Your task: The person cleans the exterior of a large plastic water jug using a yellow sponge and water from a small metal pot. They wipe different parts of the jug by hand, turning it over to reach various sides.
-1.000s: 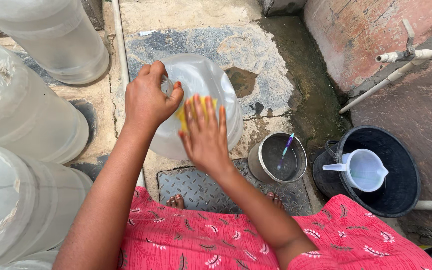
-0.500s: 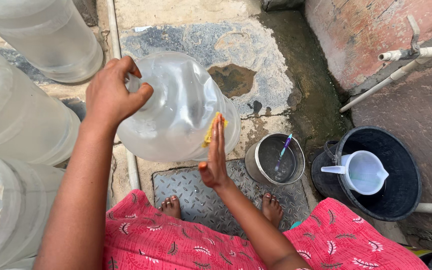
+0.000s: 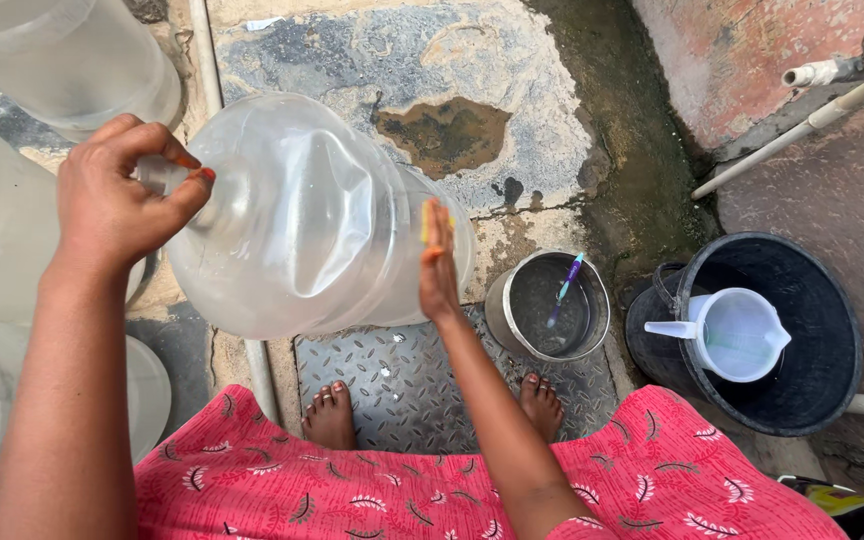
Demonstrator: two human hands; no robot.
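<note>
The left hand (image 3: 117,195) grips the neck of a big clear jug (image 3: 302,220), fingers curled tight around it, thumb and forefinger pinching near the mouth. The jug lies tilted on its side, held off the ground above a grey checkered metal plate (image 3: 402,385), with its base pointing toward the right hand. The right hand (image 3: 437,262) presses flat against the jug's base, fingers straight and together, with a yellow sponge (image 3: 424,222) caught between palm and plastic; only a sliver of the sponge shows. Just right of that hand stands a steel pot (image 3: 547,305) with a little water and a purple-handled brush (image 3: 564,288) leaning inside it. Further right sits a black bucket (image 3: 822,345) holding a white plastic pitcher (image 3: 737,333), its spout toward the pot. More clear jugs (image 3: 62,55) crowd the left edge, one at top left, others lower down beside the left arm. Two bare feet (image 3: 332,415) rest on the plate, below them a pink patterned dress (image 3: 372,490). White pipes (image 3: 822,85) run along the red wall at top right
</note>
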